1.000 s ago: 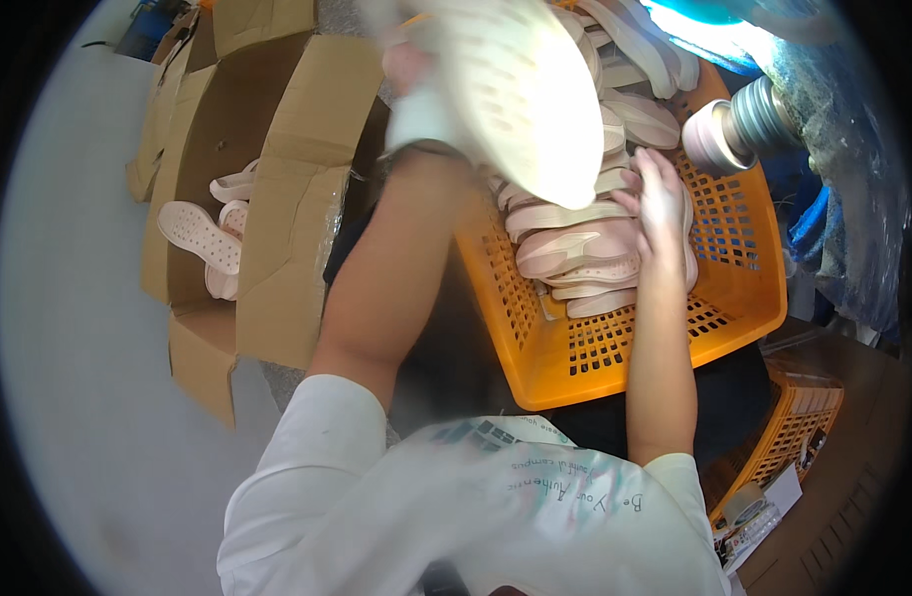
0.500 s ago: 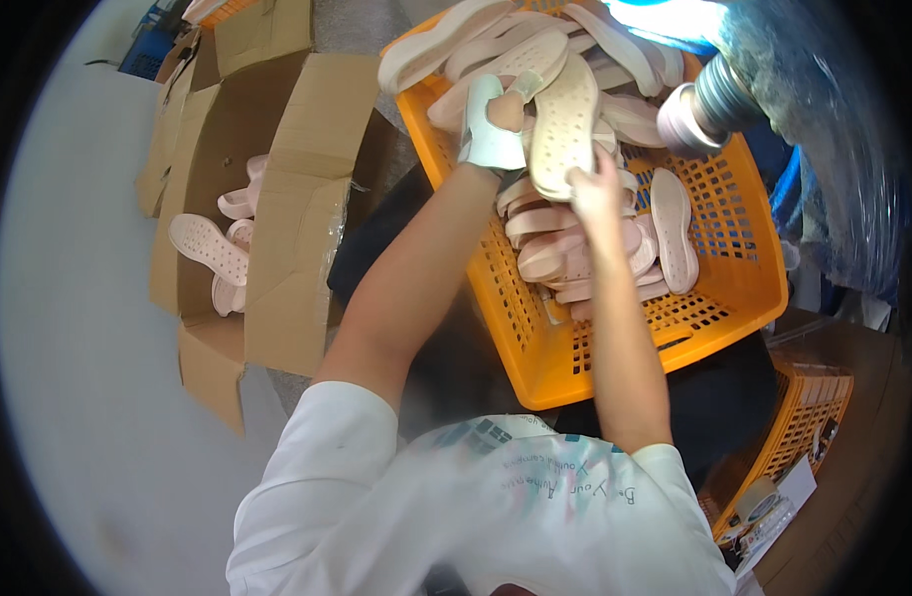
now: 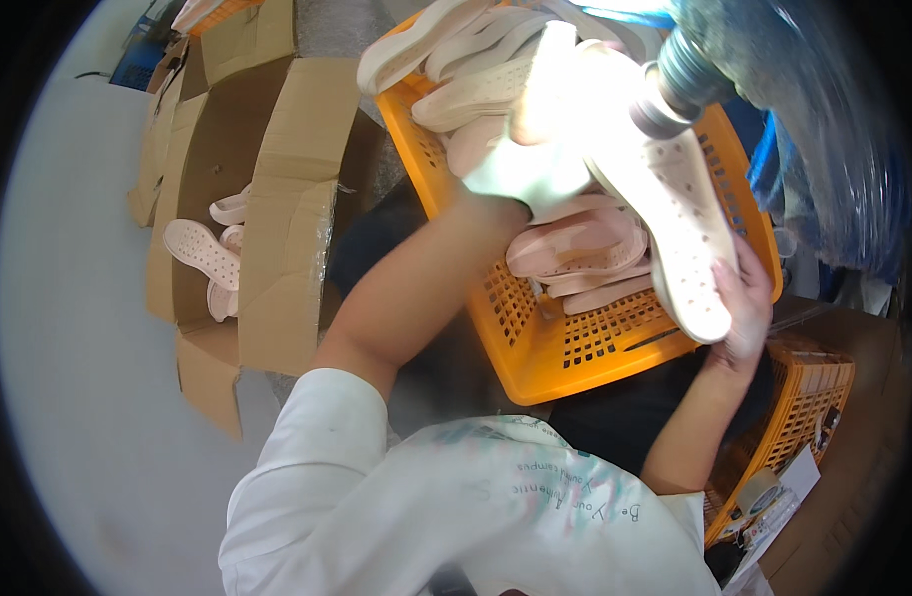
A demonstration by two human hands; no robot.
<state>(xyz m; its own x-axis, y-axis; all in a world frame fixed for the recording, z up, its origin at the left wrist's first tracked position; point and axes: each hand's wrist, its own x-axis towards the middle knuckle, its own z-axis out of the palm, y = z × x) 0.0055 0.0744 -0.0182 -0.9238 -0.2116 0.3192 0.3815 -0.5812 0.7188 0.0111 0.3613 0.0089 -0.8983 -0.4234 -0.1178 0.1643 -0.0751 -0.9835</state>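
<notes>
A pale pink shoe sole with small holes slants under a bright light above the orange basket. My right hand grips its lower end, thumb on the face and fingers behind. My left hand, in a white glove with some bare skin showing, is at the sole's upper end; glare washes out its fingers, so their grip is hidden. More pink soles lie stacked in the basket below, and others are heaped along its far left side.
At the left stands an open cardboard box with several pink soles inside. A grey ribbed tube and plastic-wrapped material hang over the basket's right side. A second orange basket with a tape roll sits lower right.
My right hand has moved right and toward me, with the sole swung out into the bright light. My left hand has shifted slightly right and is now largely washed out by glare.
</notes>
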